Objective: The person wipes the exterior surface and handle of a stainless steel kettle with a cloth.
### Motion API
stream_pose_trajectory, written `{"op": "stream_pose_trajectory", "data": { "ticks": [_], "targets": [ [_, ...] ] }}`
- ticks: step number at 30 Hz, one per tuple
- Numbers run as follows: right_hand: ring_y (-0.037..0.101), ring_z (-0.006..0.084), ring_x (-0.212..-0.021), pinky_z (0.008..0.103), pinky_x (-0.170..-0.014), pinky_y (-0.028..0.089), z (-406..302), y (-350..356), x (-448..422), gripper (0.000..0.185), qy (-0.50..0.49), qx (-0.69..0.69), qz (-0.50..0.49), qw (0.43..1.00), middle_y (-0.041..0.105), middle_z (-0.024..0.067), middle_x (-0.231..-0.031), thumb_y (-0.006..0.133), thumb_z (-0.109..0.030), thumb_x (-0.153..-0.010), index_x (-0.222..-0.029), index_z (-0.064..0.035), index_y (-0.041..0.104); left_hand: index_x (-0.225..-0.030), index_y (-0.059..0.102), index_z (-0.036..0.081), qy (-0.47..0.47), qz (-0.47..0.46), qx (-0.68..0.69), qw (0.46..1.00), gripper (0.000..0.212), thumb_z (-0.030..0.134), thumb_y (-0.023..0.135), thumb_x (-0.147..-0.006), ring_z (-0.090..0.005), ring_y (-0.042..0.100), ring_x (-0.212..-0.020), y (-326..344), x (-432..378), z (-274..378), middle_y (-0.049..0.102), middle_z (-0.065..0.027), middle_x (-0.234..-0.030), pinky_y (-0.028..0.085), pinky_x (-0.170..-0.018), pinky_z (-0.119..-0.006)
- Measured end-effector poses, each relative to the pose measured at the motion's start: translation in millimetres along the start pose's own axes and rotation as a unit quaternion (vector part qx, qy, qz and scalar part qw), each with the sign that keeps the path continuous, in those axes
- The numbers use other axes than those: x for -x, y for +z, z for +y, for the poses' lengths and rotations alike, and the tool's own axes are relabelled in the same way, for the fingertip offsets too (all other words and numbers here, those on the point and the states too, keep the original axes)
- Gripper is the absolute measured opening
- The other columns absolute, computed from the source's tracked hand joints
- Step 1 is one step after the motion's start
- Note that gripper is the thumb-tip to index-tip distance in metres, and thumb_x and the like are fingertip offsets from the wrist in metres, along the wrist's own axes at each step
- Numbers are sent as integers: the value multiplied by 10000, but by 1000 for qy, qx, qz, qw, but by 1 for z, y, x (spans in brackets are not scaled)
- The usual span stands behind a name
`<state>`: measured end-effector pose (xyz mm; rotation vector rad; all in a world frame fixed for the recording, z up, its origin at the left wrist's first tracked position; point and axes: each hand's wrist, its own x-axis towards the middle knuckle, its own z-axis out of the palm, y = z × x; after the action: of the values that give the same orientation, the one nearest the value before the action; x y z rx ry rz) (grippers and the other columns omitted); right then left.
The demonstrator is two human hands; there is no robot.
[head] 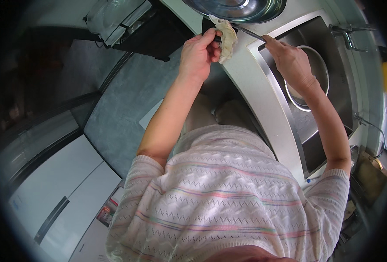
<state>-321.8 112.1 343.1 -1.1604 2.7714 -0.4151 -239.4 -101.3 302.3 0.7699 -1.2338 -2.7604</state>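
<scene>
Near the top of the view, my left hand (pixel 200 52) is closed on a black handle, only part of which shows; its upper end widens into a black piece beside the large metal bowl. A limp, cream-coloured, wrinkled piece (pixel 227 39), whose kind I cannot tell, hangs at my left fingertips. My right hand (pixel 290 62) grips the end of a slim metal utensil (pixel 250 33), which reaches left towards the cream-coloured piece. Its far tip is hidden there, so its kind cannot be told.
A large metal bowl (pixel 236 9) stands on the white countertop (pixel 262 91). Right of it, the steel sink (pixel 337 95) holds a round metal-rimmed bowl (pixel 326 70) under my right forearm. A tap (pixel 349 39) is at the sink's far side. White cabinet doors (pixel 69 183) lie lower left.
</scene>
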Motion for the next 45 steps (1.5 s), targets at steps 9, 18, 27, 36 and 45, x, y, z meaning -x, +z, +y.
{"op": "stream_pose_trajectory", "data": {
  "ticks": [9,18,27,36,45],
  "targets": [
    [595,328,-735,412,-639,467,-10,-10,-6,289,-2,4,-17,1000,623,129,-811,470,-145,-848,-1131,-112,518,-864,582,-1,-9,2,-5,1000,225,219,538,-881,-136,476,-563,2,2,2,513,-23,-648,323,-495,-253],
    [592,329,-760,408,-645,464,-10,-18,18,278,32,-34,-1,999,616,149,-828,479,-180,-865,-1129,-111,533,-875,588,3,-12,-2,-22,1000,220,217,536,-879,-138,479,-557,2,-1,1,529,-32,-645,326,-487,-262],
    [593,323,-736,404,-622,464,-1,-1,6,296,4,-18,20,1000,607,155,-808,451,-103,-830,-1117,-97,519,-880,571,12,-32,-19,10,999,240,240,499,-895,-150,479,-561,2,-2,4,525,-45,-637,331,-500,-265],
    [601,313,-766,410,-640,470,-2,4,9,318,22,-9,32,999,624,134,-851,465,-126,-830,-1144,-107,508,-845,558,36,-26,2,20,999,243,269,511,-890,-152,469,-547,3,-2,7,511,-43,-613,325,-500,-266],
    [616,305,-758,388,-638,482,1,-1,-2,332,-19,51,14,998,632,135,-815,462,-129,-826,-1153,-86,505,-842,578,3,-27,6,35,999,280,269,509,-897,-153,472,-511,9,-5,5,506,-45,-604,332,-470,-274]
  ]
}}
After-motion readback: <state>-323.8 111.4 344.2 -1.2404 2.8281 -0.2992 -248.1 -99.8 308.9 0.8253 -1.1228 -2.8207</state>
